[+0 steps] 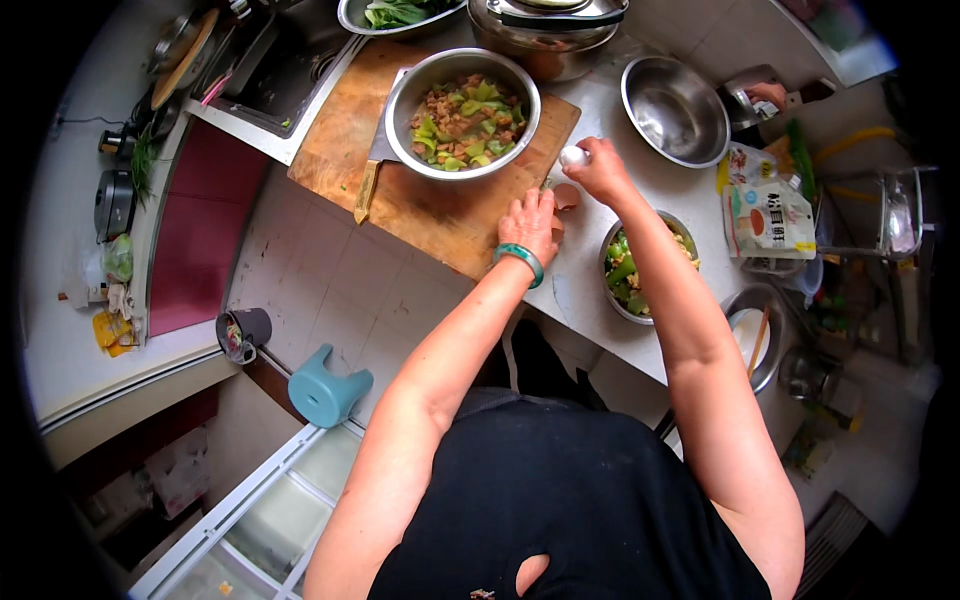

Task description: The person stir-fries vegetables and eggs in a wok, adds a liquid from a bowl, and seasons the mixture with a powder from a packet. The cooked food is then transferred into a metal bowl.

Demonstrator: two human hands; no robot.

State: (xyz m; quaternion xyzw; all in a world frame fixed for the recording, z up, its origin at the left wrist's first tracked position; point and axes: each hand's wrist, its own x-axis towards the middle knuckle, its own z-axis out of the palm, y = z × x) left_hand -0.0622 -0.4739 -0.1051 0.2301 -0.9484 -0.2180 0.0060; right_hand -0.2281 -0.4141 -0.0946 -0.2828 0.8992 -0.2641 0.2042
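My right hand (600,170) is closed around a white egg (573,155) and holds it just above the counter, beside the wooden cutting board (340,140). My left hand (531,224), with a green bangle on its wrist, rests on the board's near corner and touches a brown egg (567,196) lying there. A steel bowl (400,100) of chopped green pepper and minced meat stands on the board, just beyond both hands. A cleaver (372,165) lies under that bowl's left side.
A smaller bowl (610,285) of chopped vegetables sits under my right forearm. An empty steel bowl (672,108), a lidded pot (545,25), a white food packet (768,218) and a dish with chopsticks (758,340) crowd the counter. A sink (285,70) lies far left; a teal stool (325,388) stands on the floor.
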